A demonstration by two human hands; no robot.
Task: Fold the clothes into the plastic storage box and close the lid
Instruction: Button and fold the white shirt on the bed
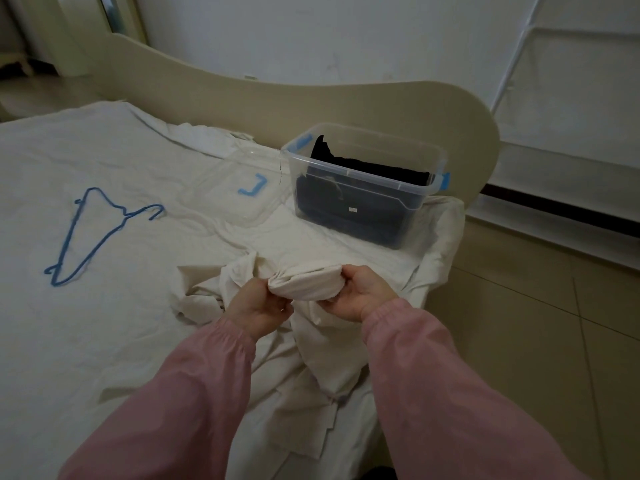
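Head view looks down on a wide bed under a crumpled cream sheet [104, 161], and at its near edge a cream-coloured cloth garment [311, 341] lies loosely bunched, one end of it gathered into a thick roll. Farther off, by the headboard, the clear plastic storage box [356, 173] stands open with dark folded clothes [381, 169] already inside. Its clear lid with a blue latch [235, 188] lies flat on the sheet just beside it, and a blue wire hanger [111, 232] sits well apart to the left. The left hand [258, 303] and right hand [360, 292], both in pink sleeves, each grip one end of the roll with curled fingers. Folding seems mid-way: next, the trailing cloth likely needs tucking in before the bundle goes into the box.
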